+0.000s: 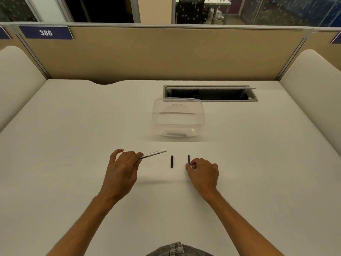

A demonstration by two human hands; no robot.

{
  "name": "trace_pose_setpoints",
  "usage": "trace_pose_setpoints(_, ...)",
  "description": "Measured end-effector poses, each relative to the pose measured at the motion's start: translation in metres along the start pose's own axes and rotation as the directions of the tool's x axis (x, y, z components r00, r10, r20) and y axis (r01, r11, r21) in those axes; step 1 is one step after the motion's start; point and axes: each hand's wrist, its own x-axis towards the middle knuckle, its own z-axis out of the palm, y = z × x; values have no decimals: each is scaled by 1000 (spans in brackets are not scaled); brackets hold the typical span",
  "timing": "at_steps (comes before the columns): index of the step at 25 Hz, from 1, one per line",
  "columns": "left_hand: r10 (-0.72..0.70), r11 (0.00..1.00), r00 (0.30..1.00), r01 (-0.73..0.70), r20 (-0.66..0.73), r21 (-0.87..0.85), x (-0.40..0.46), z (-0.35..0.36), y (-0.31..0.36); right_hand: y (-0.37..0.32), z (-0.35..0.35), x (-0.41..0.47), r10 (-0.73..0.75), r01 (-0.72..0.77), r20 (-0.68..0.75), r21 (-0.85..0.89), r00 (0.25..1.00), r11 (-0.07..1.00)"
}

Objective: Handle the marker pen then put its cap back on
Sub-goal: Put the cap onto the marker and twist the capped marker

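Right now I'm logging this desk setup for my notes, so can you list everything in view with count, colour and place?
marker pen: one, white with print, held just left of centre
black caps: two, the loose one lying at centre, the other to its right at the right hand's fingertips
plastic container: one, clear, behind the caps
cable hatch: one, grey, open, far right of centre
desk: one, off-white
partition: one, tan, behind the desk
number sign: one, blue, reading 386, upper left
left hand: one, holds the pen
right hand: one, pinches a cap
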Motion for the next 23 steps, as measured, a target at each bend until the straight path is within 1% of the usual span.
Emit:
trace_pose_setpoints(4,-1,1000,1000,1,1,0,-1,-3,1,-2,-1,1,-1,2,25,-68,1000,998)
trace_pose_setpoints(8,-2,1000,1000,2,5,2,0,-4,3,1,-5,3,17,-17,-9,6,1000,1000)
trace_pose_setpoints(12,4,1000,1000,-4,4,0,1,-5,6,6,-4,-1,-33,33,26,17,999,999)
trace_pose_setpoints(14,4,1000,1000,-4,4,-2,2,-6,7,5,-2,0,-42,42,20,0,999,999)
trace_pose_setpoints(18,9,1000,1000,-9,2,1,2,-9,9,0,-2,2,-5,8,35,-82,999,997)
trace_pose_setpoints(20,8,1000,1000,-8,0,1,2,-10,9,-2,-4,2,26,-25,29,-23,999,999)
trace_pose_setpoints(23,9,1000,1000,-9,-4,6,4,-12,9,-1,-16,2,67,-66,-8,126,998,990)
